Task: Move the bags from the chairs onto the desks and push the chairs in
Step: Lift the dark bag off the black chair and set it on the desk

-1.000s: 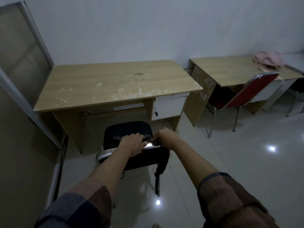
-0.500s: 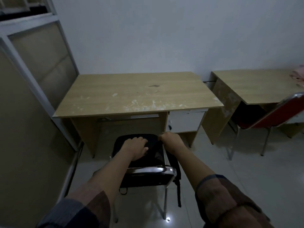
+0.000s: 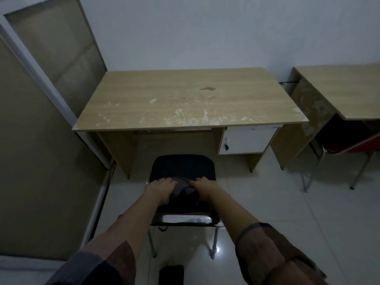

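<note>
table [image 3: 191, 99] bare, well ahead of the black chair [image 3: 183, 165] | dark bag [image 3: 185, 192] sits at the seat's back edge | left hand [image 3: 161, 187] and right hand [image 3: 202, 185] both clamped on its top | risk: dangling strap probably snags the chair frame on lift, tipping it

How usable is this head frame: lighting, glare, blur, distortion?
Head view: dim overall; the black bag nearly merges with the black chair, so its outline is hard to see; a glare spot on the floor tiles; sleeves blurred at the bottom; wide-angle bending splays the desk edges.
</note>
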